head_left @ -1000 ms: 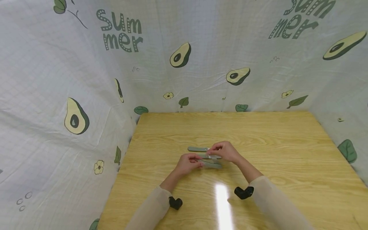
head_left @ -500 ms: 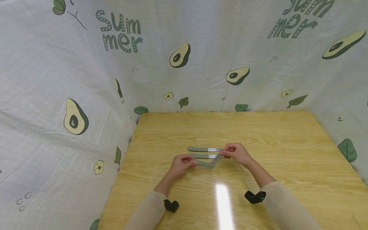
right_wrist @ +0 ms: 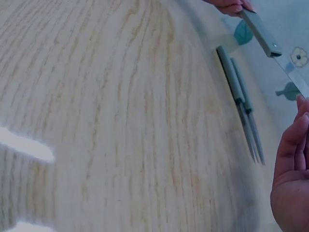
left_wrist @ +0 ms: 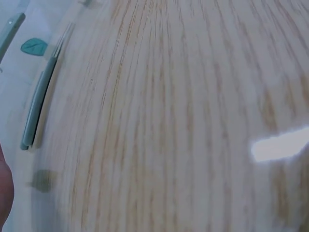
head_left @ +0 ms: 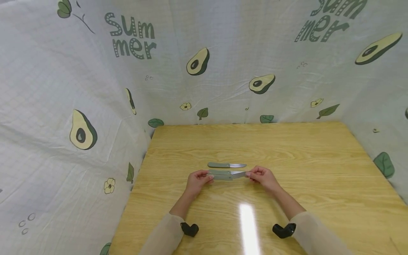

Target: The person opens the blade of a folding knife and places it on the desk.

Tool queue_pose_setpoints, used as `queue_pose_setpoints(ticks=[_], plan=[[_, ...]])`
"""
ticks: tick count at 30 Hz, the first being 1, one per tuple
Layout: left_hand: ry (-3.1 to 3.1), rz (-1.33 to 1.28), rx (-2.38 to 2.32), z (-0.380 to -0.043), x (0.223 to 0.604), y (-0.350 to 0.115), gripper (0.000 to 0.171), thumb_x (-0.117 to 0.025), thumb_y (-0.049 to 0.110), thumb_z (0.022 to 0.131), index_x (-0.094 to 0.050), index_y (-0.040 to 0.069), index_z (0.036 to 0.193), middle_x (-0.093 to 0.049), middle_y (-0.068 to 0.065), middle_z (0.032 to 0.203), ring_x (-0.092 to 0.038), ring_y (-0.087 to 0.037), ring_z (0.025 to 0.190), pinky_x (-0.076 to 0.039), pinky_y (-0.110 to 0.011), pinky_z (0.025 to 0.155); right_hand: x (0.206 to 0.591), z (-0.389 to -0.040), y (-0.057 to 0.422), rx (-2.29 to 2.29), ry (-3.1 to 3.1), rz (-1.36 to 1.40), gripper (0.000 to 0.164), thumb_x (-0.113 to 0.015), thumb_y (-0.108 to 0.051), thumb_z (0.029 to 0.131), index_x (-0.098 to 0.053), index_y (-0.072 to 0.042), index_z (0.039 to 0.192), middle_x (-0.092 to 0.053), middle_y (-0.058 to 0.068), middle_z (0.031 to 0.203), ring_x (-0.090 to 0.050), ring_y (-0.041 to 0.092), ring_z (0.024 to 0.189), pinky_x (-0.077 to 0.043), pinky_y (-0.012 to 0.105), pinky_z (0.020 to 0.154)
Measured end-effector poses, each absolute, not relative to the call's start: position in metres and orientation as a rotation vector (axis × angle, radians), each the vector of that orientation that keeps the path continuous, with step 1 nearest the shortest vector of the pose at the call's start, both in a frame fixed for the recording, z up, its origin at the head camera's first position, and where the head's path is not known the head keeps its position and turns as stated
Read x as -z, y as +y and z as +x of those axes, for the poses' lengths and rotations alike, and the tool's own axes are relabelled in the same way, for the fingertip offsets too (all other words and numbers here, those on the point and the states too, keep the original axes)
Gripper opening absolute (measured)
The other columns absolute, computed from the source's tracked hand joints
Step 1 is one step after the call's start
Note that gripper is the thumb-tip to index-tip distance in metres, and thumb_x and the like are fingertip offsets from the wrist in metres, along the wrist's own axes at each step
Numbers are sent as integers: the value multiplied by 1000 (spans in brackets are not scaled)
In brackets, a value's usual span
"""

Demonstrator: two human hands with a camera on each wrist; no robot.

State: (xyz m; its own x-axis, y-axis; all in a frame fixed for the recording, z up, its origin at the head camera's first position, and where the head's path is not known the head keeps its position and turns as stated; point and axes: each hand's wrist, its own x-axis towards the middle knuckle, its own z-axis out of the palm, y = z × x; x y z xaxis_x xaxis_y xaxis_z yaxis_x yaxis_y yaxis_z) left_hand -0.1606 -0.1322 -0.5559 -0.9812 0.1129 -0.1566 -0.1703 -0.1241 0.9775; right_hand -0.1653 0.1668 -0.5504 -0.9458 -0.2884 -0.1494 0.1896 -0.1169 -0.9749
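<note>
A folding knife with a grey-green handle (head_left: 223,177) is held up between both hands, its metal blade (right_wrist: 292,76) swung out almost in line with the handle. My left hand (head_left: 195,183) pinches the handle's left end between thumb and fingers. At the other end, my right hand (head_left: 264,178) pinches the blade near its tip. Just beyond, two matching knives lie on the table with blades out to the right: a middle knife (head_left: 216,172), partly overlapped by the held one, and a far knife (head_left: 219,165). In the left wrist view, only an edge of the left hand (left_wrist: 5,193) shows.
The wood-grain table (head_left: 306,159) runs up to a white cloth (head_left: 229,99) printed with avocados and leaves, which hangs behind and at both sides. A bright light reflection (head_left: 248,226) lies on the near tabletop. Black wrist cameras (head_left: 284,231) sit at both sleeves.
The held knife's blade has swung out from beside its handle to nearly straight, my right hand moving right with it. My left hand has shifted left, keeping its pinch on the handle.
</note>
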Motion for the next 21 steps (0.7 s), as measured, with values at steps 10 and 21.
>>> queue_pose_setpoints(ticks=[10, 21], plan=[[1928, -106, -2292, -161, 557, -131, 31, -67, -7, 85, -56, -22, 110, -67, 1, 80, -69, -10, 71, -61, -32, 78, 557, -156, 158, 2238, 1716, -45, 19, -64, -9, 93, -60, -18, 77, -74, -10, 80, -61, 1, 67, -52, 16, 62], [1890, -62, -2280, -156, 564, -137, 34, -73, 2, 83, -60, -19, 107, -69, 1, 79, -71, -12, 69, -61, -29, 73, 561, -155, 155, 2215, 1832, 8, 32, -64, -1, 90, -52, 9, 118, -72, -10, 80, -70, 7, 80, -59, 21, 75]])
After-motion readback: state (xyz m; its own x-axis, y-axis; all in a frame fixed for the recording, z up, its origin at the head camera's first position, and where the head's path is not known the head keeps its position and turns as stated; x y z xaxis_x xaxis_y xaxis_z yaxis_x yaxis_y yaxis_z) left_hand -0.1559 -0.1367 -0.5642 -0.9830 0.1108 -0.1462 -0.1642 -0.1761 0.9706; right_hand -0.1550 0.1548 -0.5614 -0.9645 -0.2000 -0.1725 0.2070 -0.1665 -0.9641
